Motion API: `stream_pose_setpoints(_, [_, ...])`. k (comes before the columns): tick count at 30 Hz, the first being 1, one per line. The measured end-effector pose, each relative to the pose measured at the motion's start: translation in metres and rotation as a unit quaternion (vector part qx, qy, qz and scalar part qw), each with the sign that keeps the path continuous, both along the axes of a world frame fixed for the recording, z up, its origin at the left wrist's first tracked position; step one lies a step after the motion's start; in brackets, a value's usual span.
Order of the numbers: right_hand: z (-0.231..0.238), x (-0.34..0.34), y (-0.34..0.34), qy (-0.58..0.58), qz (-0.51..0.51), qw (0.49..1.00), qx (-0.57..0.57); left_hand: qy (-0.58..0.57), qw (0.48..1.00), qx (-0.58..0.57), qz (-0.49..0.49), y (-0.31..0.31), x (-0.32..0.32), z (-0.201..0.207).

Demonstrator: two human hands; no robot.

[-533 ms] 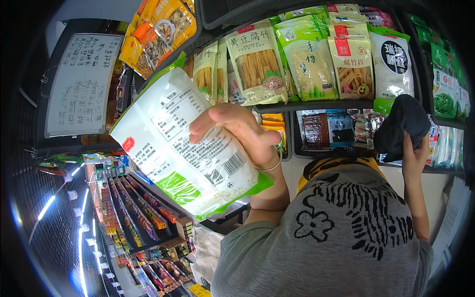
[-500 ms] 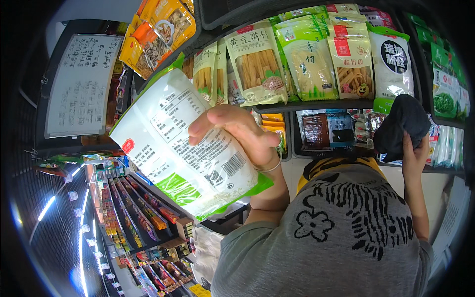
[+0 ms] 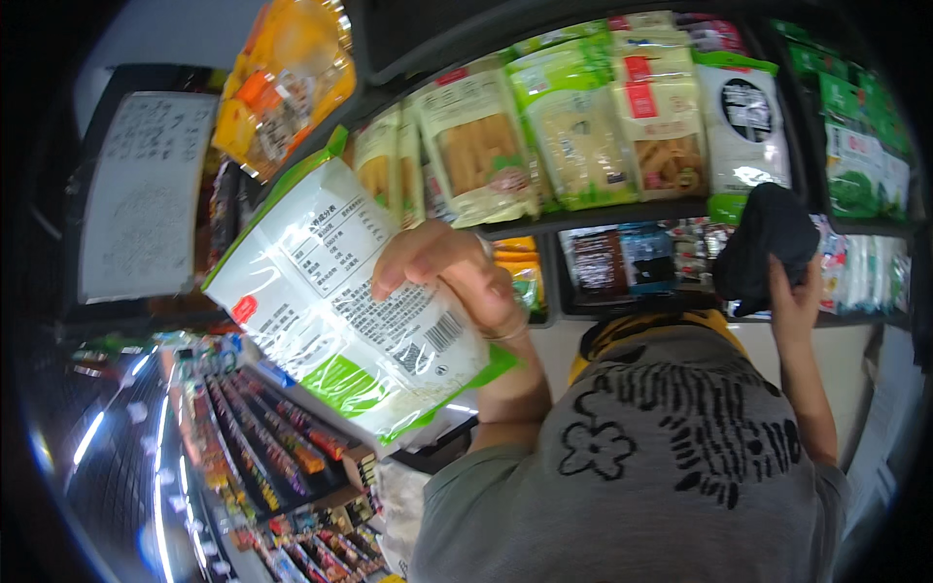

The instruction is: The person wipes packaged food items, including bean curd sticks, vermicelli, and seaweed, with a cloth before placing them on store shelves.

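Observation:
My left hand grips a white-and-green plastic food packet, with its fingers curled over the edge onto the back. The packet is tilted, its printed side and barcode turned up, in front of the lower left of the shelf. On the right, my right hand is closed on a bunched black cloth. The cloth hangs beside a white packet with a black round label in the upper tray and partly covers the packets in the tray beneath.
A black tray of upright packets of dried sticks and sheets runs across the top. Green packets stand at far right. Orange packets and a whiteboard are at upper left. Stocked shelves line an aisle at lower left.
The shelf, the hands and the packet all appear slightly further left in the picture, and the view is blurrier. Both hands keep their hold on the packet and the cloth.

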State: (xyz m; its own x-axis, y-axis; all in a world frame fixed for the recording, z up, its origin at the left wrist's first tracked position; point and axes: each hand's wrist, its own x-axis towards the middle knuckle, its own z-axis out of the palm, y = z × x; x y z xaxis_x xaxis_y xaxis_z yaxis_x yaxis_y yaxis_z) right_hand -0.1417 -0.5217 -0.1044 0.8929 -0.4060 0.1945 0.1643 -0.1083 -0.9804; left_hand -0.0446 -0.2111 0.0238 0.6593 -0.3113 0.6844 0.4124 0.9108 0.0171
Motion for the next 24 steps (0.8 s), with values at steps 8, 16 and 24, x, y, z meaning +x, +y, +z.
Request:
stream_pose_setpoints(8, [0.025, -0.020, -0.020, -0.001, -0.070, 0.997, -0.034, 0.184, 0.712, 0.654, 0.179, 0.017, 0.056, -0.114])
stream_pose_setpoints(16, [0.021, -0.056, -0.038, 0.025, -0.177, 0.983, -0.042, 0.160, 0.737, 0.638, 0.155, -0.137, 0.101, -0.112])
stream_pose_setpoints(24, [0.013, -0.089, -0.045, 0.038, -0.267, 0.962, -0.043, 0.113, 0.550, 0.731, 0.386, -0.084, 0.111, -0.142])
